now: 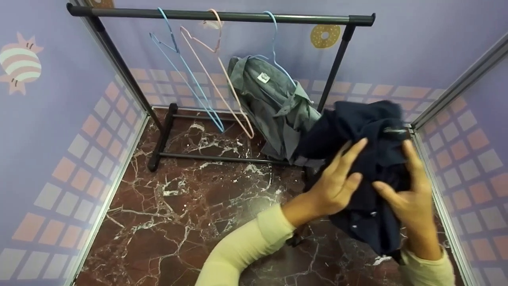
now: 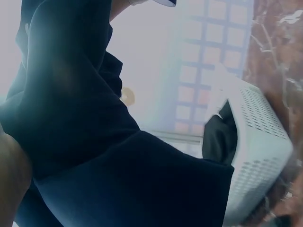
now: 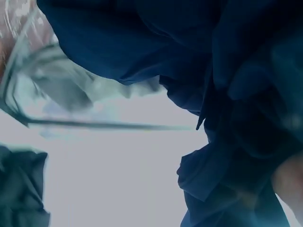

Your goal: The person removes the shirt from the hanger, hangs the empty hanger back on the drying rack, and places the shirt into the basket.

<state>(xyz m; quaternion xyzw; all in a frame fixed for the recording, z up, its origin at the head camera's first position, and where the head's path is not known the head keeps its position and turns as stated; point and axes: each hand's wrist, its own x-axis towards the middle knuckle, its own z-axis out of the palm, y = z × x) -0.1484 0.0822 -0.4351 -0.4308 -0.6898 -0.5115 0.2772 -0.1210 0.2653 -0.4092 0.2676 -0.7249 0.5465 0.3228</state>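
A crumpled navy shirt [image 1: 367, 167], with a tag and small pale buttons, is held up in front of the rack at the right of the head view. My left hand [image 1: 337, 184] grips its left side, thumb and fingers over the cloth. On the opposite side my right hand [image 1: 412, 198] holds it, with the thumb in front. Folds of the shirt fill much of the left wrist view [image 2: 85, 118] and the right wrist view [image 3: 227, 85]. A grey shirt [image 1: 274, 103] hangs behind on a blue hanger [image 1: 274, 35].
The black rack's top rail [image 1: 246, 16] also carries another blue hanger [image 1: 190, 75] and a pink hanger [image 1: 222, 67], both bare. A white perforated basket [image 2: 265, 127] stands on the marbled floor [image 1: 174, 222] with dark cloth [image 2: 220, 137] inside. Patterned walls [image 1: 47, 119] enclose the space.
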